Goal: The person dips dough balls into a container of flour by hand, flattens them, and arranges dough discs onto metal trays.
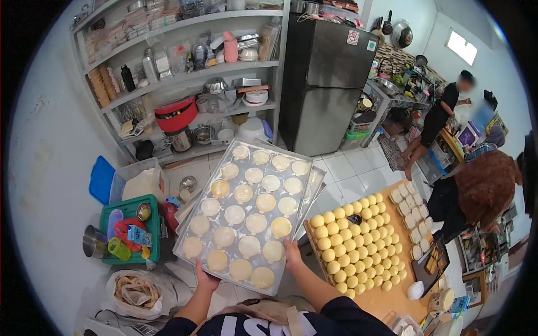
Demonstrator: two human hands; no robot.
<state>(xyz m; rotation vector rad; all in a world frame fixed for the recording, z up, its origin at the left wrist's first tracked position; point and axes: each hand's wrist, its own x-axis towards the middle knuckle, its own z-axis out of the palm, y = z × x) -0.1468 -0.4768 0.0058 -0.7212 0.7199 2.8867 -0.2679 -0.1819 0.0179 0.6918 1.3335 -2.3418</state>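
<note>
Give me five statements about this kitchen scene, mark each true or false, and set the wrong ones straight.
1. The left hand and right hand hold a tray. True.
2. The yellow balls lie left of the tray. False: they lie to its right.
3. The flat rounds are piled in one stack. False: they are spread out on the tray.
4. The green box is left of the tray. True.
5. The fridge is open. False: it is shut.

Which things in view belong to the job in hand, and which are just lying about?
Likely the job:
- metal tray, held by left hand and right hand
- flat pale rounds on it
- perhaps the yellow balls

Apparently lying about:
- blue carton
- red case
- refrigerator
</note>
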